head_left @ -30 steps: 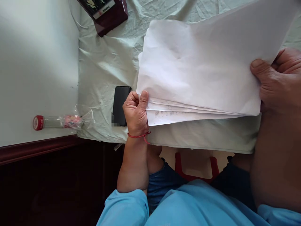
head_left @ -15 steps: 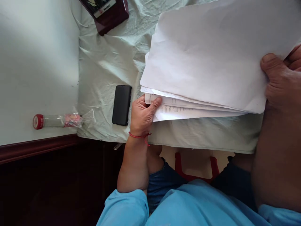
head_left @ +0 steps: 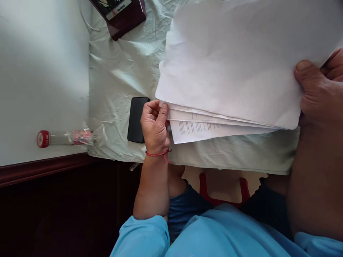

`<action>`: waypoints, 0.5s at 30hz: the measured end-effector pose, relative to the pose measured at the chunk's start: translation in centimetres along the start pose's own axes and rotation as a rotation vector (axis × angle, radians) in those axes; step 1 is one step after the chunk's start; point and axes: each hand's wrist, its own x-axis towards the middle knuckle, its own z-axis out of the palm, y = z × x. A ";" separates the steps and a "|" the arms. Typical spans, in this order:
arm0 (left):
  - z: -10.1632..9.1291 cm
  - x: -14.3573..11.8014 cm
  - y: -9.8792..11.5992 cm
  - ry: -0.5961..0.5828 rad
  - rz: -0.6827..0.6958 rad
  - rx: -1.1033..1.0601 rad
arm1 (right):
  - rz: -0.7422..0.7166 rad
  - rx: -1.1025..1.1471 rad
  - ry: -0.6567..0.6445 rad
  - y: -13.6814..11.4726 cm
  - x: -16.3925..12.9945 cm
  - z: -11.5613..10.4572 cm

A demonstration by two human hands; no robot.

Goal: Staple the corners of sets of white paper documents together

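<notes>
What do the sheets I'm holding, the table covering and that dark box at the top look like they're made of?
The sheets look like thin matte white paper: they bend, and printed lines show on the lower ones. The table covering seems to be thin pale green cloth or plastic sheeting, heavily creased. The dark box looks like glossy maroon card or lacquered wood; which one is unclear.

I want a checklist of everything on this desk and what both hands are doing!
Surface: wrinkled pale green cloth over the desk; bare white top to its left.
Job's things: stack of papers, top sheets lifted, printed sheet showing underneath.
Clutter: black phone beside the left hand; plastic bottle with red cap; dark red box at the far edge.
Hands: left hand pinches the papers' lower left corner; right hand grips their right edge.
Cables: thin white cord near the box.
Surroundings: dark wooden desk edge; red stool below.
</notes>
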 end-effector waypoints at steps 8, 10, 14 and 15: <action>-0.5 0.3 -0.1 -0.009 0.014 -0.018 | -0.026 -0.013 -0.026 -0.4 -0.3 0.0; -0.5 0.2 0.0 -0.001 -0.006 -0.039 | -0.039 -0.009 -0.023 -0.4 -0.3 0.0; -0.4 0.1 0.4 -0.013 -0.044 -0.099 | -0.023 -0.047 -0.024 -0.2 -0.2 -0.2; -0.4 0.1 0.5 -0.023 -0.069 -0.112 | -0.018 -0.055 -0.029 -0.1 -0.2 -0.2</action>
